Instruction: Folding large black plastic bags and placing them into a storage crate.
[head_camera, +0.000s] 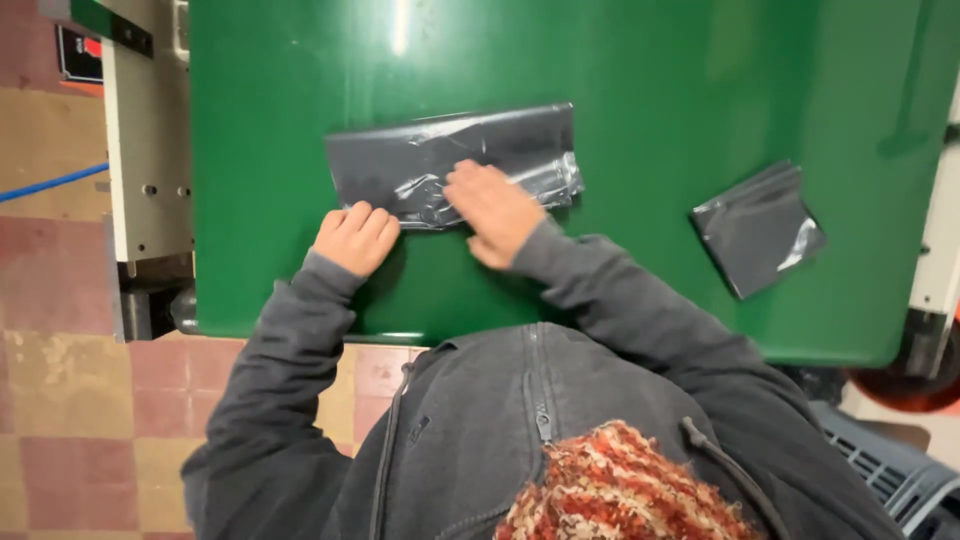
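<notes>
The green surface (650, 80) fills most of the head view, smooth and glossy, with a light reflection near its far edge. Beside it, on the person's left, stands a cream-coloured machine housing (148, 150), and beyond that a tiled floor (60, 400) in red and tan squares with a blue hose (50, 183) crossing it. At the lower right corner a dark slatted crate (890, 470) sits on the floor, with something orange (905, 390) just behind it under the surface's edge. The person wears a grey zip hoodie (520, 420), and a red-and-cream knitted piece (615, 490) hangs at the chest. On the surface, straight ahead of the body, lies a long grey plastic mailer bag (440, 160), flat and crinkled, its shiny adhesive strip along the near edge. Well apart from it, toward the right side of the surface, lies a small stack of folded grey bags (755, 228), untouched. Nothing lies between the hands and the long bag. The right hand (492, 208) presses flat on the bag's near edge, grip open with fingers stretched across the plastic. The left hand (357, 237) rests at the bag's near left corner with its fingers curled under into a loose fist, knuckles touching the bag's edge; whether it pinches the plastic cannot be told.
</notes>
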